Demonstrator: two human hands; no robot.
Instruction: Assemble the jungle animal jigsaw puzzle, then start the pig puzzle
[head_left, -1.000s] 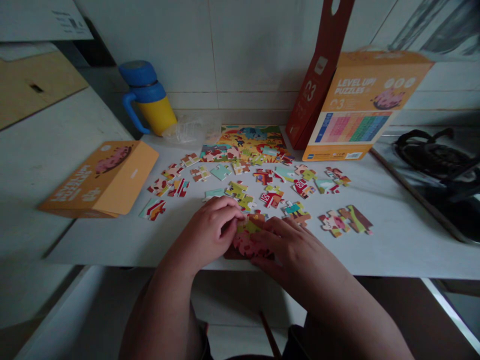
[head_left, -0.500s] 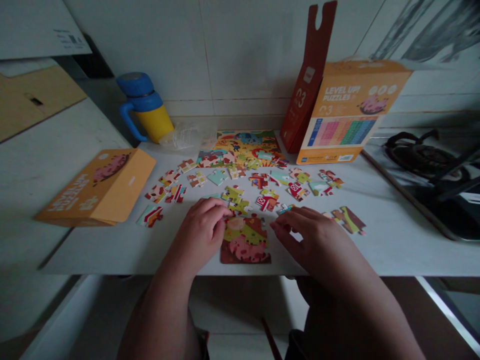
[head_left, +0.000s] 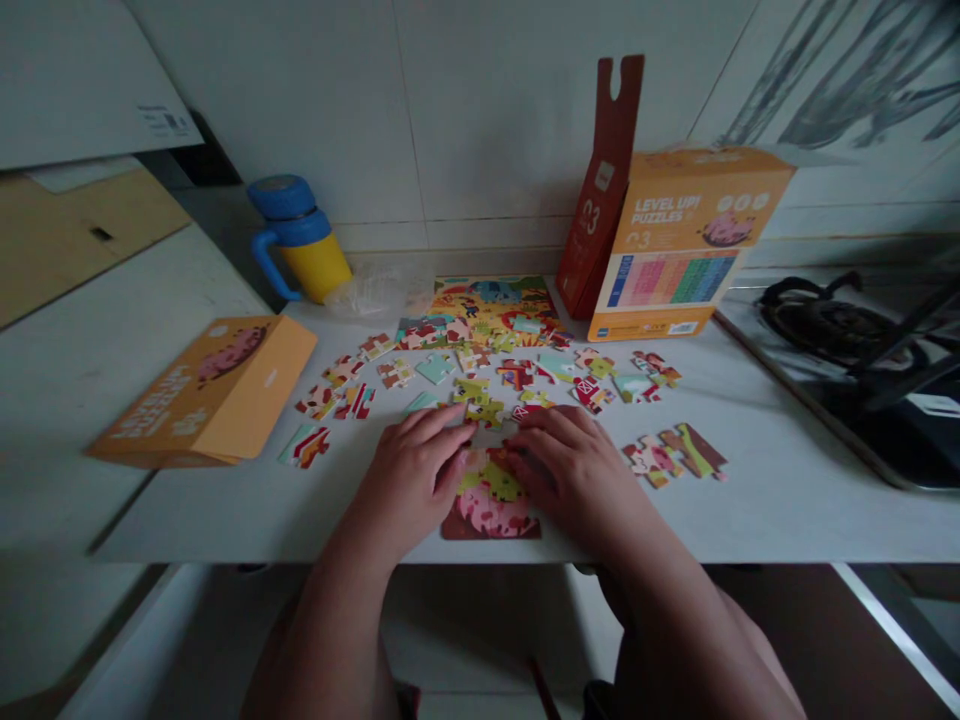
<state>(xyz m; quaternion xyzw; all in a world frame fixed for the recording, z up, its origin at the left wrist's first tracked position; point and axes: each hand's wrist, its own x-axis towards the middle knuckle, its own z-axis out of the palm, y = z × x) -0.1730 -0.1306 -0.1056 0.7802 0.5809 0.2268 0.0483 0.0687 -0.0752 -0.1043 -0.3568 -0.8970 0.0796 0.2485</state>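
Note:
A joined block of jigsaw puzzle pieces (head_left: 493,512), with a pink pig, green and brown on it, lies flat near the table's front edge. My left hand (head_left: 421,468) grips its upper left side, fingers bent and thumb against the edge. From the other side my right hand (head_left: 564,462) holds the upper right part, its fingers curled over the pieces and hiding that corner. Just beyond the fingertips are loose green puzzle pieces (head_left: 484,412). A red barn piece (head_left: 530,402) is partly covered by my right hand.
More loose pieces fan out behind, before a picture sheet (head_left: 491,292). An orange box (head_left: 206,390) lies left; an opened puzzle box (head_left: 675,250) stands back right. A blue-yellow bottle (head_left: 307,250) stands by crumpled clear plastic (head_left: 382,288). A stove (head_left: 840,350) is at right.
My right hand has moved left onto the joined pieces, uncovering loose pieces at its right. My left hand stays at the block's left side. The view has tilted slightly upward.

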